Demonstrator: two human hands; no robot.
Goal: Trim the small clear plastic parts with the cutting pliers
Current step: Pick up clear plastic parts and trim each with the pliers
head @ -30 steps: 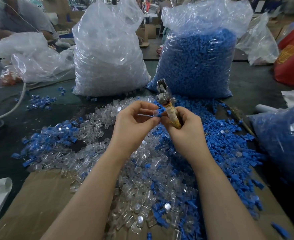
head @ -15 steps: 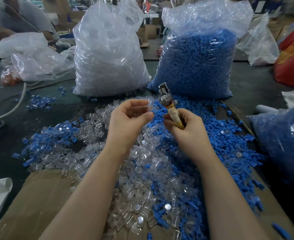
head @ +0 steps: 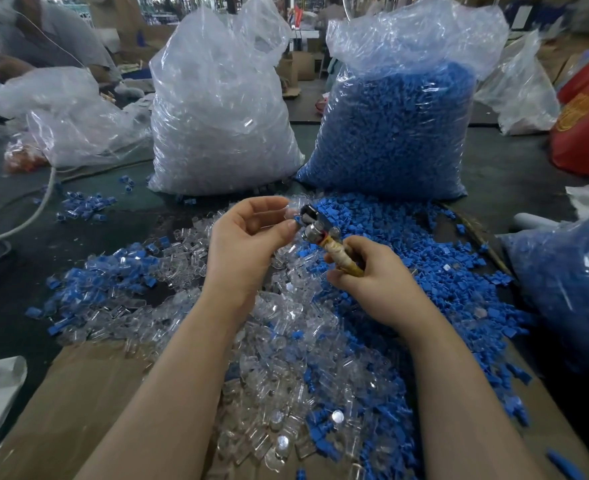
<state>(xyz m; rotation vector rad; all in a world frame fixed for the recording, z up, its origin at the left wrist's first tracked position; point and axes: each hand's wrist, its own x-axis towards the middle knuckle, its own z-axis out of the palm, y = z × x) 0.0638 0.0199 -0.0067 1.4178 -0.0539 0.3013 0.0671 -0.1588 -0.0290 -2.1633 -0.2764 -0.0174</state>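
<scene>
Right hand [head: 372, 278] clamped round tape-wrapped handles of metal cutting pliers [head: 324, 233], head aimed at small clear plastic part [head: 291, 212] pinched in left hand [head: 248, 244] fingertips, above clear/blue pile. No legible writing.

A clear bag [head: 217, 109] stuffed with clear pieces stands upright at upper centre. Just right of it stands a bag of blue pieces [head: 393, 133]. Loose blue pieces [head: 435, 265] spread across the dark table [head: 515, 174] at centre right. A crumpled bag [head: 64, 119] lies at upper left, a red bag [head: 587, 123] at the right edge. Cardboard [head: 78, 407] covers the lower left, with a white cable [head: 26, 220] curving at the left edge.
</scene>
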